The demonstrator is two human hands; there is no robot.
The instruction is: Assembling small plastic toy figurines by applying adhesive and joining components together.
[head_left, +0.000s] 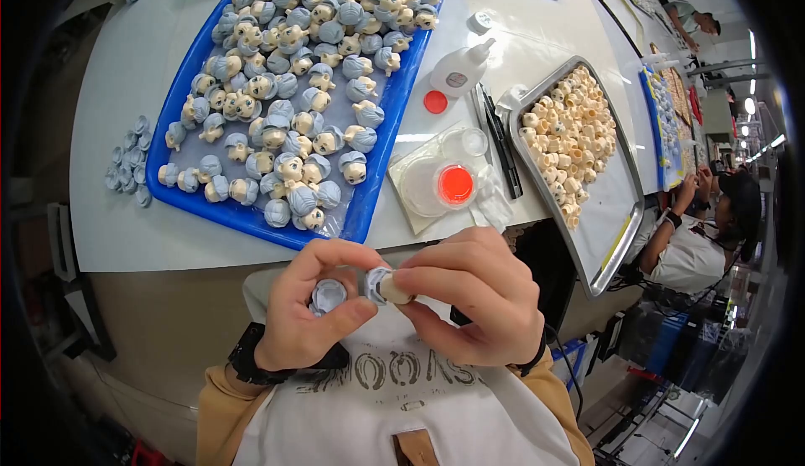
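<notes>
My left hand [289, 323] is curled around a hollow blue-grey doll hair piece [328, 296], its open side facing up. Between the two hands is a second blue-grey hair piece [376, 286], close to my left fingertips. My right hand [486, 298] pinches a small cream doll head [395, 289] against that second piece; the fingers cover part of it. Above my hands, a blue tray [159, 151] bears many doll heads with blue-grey hair [289, 168]. Cream head parts [570, 130] are heaped on a metal tray [513, 160] at the right.
Loose hair pieces [130, 164] lie left of the blue tray. Between the trays stand a white squeeze bottle [459, 72], a jar with red contents [455, 184], a small clear cup [472, 142], a red cap [435, 102] and black tweezers [501, 143]. A person [696, 231] sits at the right.
</notes>
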